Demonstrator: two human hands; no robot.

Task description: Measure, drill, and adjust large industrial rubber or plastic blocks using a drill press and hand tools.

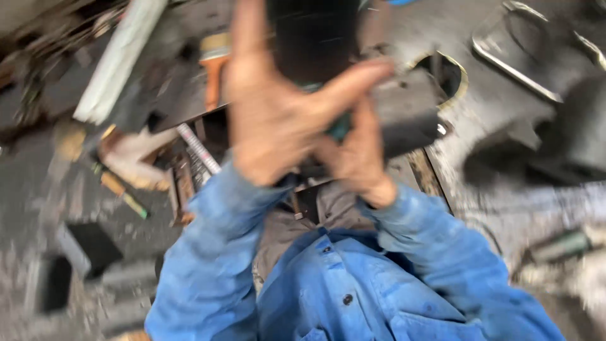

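Grimy workshop floor (pixel 517 208) lies blurred below. Both hands grip a dark block (pixel 312 38) held up near the camera: left hand (pixel 271 120) spread around its lower end, right hand (pixel 356 155) closed beneath it, above blue sleeves (pixel 208 252).

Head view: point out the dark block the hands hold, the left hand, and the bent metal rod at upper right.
Dark block (pixel 312 38), head view, its front face above the fingers.
Left hand (pixel 271 120), head view, its palm.
Bent metal rod (pixel 514 69), head view, its long straight side.
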